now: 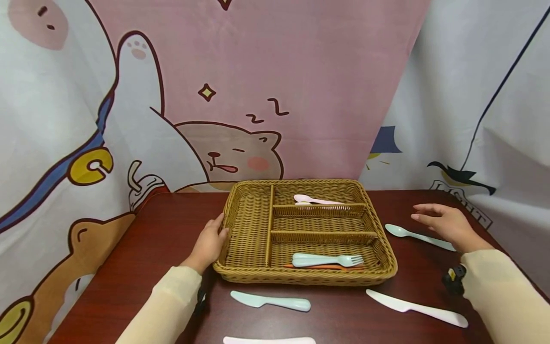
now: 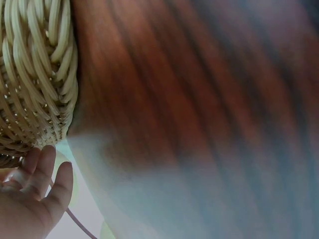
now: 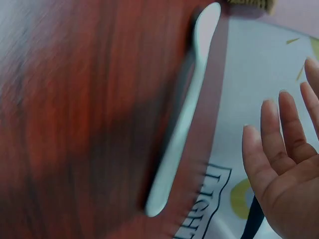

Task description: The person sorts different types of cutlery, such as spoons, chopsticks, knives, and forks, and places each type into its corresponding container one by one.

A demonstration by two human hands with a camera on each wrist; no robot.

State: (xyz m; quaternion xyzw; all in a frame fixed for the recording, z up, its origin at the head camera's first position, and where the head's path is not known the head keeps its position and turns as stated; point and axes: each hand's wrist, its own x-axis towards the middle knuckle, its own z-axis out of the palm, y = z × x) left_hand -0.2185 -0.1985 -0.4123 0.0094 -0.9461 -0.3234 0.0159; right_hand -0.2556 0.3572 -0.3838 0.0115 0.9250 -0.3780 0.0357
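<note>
A woven wicker tray (image 1: 247, 276) with dividers stands on the table. My left hand (image 1: 209, 243) touches its left side; in the left wrist view the fingers (image 2: 46, 167) lie nearly straight at the wicker wall. My right hand (image 1: 447, 224) hovers above a mint spoon (image 1: 423, 236) on the table, fingers loosely extended and holding nothing. The right wrist view shows that spoon (image 3: 182, 122) apart from the hand (image 3: 289, 164). Inside the tray, a mint fork (image 1: 350, 260) lies over orange cutlery (image 1: 339, 267) in the front compartment, and a pink spoon (image 1: 315, 199) is in the back one.
In front of the tray lie a mint knife (image 1: 270, 301) and, to the right, a white knife (image 1: 418, 307). Another pale knife (image 1: 268, 340) is cut off at the bottom edge. A cartoon-printed curtain (image 1: 326, 95) hangs behind the dark red table (image 1: 172, 224).
</note>
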